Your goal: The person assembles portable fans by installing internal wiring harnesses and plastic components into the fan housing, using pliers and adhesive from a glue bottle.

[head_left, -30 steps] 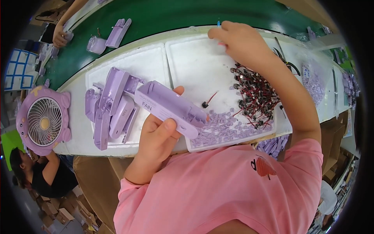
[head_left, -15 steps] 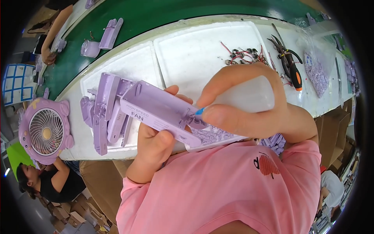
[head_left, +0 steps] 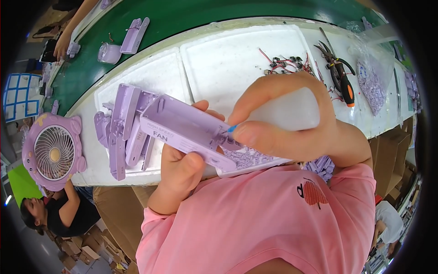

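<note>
In my left hand point(head_left: 186, 166) is a long purple plastic fan housing point(head_left: 182, 132), its open side up, with the thumb on its near wall and fingers behind. My right hand point(head_left: 292, 121) is closed around a translucent white squeeze bottle point(head_left: 292, 109) lying nearly sideways. Its blue tip point(head_left: 232, 129) points into the right end of the housing, by small inner fittings; whether it touches them I cannot tell. Below that end, a white tray point(head_left: 255, 167) holds many small purple parts. More purple housings point(head_left: 125, 123) are piled to the left of the held one.
A round purple fan point(head_left: 54, 153) stands at the left. Wired small components point(head_left: 289, 64), pliers point(head_left: 331, 68), an orange-black screwdriver point(head_left: 344, 86) and a bag of purple pieces point(head_left: 370, 86) lie at the right. Behind runs a green conveyor belt point(head_left: 182, 18), with a co-worker's hand point(head_left: 60, 48) at far left.
The bottle and its blue tip have shifted very slightly left in my right hand. On the belt, a purple housing and round part have moved a little right and away. The co-worker's hand has moved up.
</note>
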The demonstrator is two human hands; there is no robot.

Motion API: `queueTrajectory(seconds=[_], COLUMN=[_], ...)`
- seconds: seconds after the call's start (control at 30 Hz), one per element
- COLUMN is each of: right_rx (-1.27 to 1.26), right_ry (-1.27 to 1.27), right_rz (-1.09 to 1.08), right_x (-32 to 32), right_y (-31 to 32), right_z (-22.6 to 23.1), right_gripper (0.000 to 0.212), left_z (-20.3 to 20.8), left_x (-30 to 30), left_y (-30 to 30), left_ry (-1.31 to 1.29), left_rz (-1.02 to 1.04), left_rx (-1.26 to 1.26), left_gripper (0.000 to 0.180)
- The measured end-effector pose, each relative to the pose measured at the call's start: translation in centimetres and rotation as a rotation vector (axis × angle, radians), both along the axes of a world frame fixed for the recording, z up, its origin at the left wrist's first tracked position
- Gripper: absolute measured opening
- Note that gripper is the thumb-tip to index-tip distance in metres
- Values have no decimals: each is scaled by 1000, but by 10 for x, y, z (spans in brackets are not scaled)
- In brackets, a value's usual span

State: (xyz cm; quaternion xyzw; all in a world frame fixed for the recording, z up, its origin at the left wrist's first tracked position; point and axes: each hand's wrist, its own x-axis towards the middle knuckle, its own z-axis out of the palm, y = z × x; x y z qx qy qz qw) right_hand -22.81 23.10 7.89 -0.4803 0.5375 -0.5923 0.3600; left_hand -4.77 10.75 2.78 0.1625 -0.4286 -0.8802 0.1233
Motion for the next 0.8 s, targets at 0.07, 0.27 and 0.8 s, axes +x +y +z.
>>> queueTrajectory(seconds=[0.07, 0.27, 0.8], right_rx=[61, -52, 35], right_ry=[-45, -17, 40], right_rz=[1, -12, -31], right_x=[0, 3, 4], right_y=[1, -3, -6], right_z=[2, -7, -1], right_gripper=[15, 14, 12], left_z=[0, 2, 0], left_x=[1, -2, 2], left_y=[-1, 1, -2], left_ry=[-7, -3, -11], left_rz=[-27, -2, -19], left_rx=[19, -4, 19], left_gripper=[82, 82, 79])
